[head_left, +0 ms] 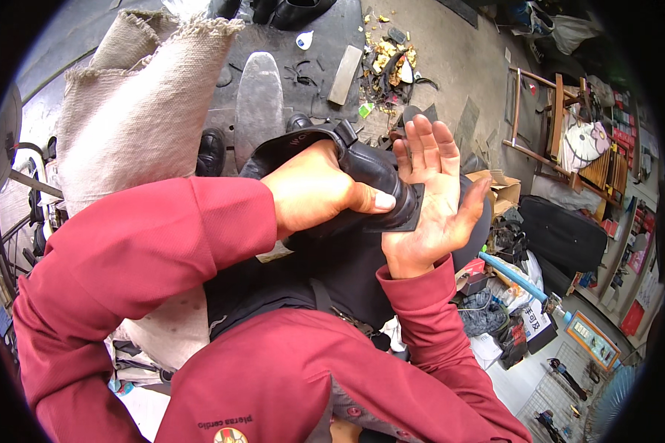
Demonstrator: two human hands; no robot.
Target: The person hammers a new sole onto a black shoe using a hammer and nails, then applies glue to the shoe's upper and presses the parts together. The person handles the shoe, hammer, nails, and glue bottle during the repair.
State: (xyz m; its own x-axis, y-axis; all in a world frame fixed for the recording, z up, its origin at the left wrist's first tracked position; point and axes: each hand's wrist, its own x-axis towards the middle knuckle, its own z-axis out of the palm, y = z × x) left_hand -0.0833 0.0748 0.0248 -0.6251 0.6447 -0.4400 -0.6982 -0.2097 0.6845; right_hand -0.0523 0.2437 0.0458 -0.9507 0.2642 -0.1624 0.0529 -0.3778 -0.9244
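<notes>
My left hand (pixel 314 188) is closed round a black leather shoe (pixel 373 168), its thumb lying along the heel end. A flat, square-cornered black rubber piece (pixel 414 214) sits against that end of the shoe and sticks out past its edge. My right hand (pixel 434 203) is open, palm up, fingers stretched out and thumb apart. Its palm is right beside the rubber piece and seems to touch it. The left fingers are hidden behind the shoe.
A grey sole-shaped plate (pixel 259 100) stands ahead, near a rectangular block (pixel 345 74) and a scrap pile (pixel 394 63). Rough beige cloth (pixel 137 103) covers the left. More black shoes (pixel 297 11) lie at the far edge. Right are a black bag (pixel 561 232), a wooden frame (pixel 558 122) and shelves.
</notes>
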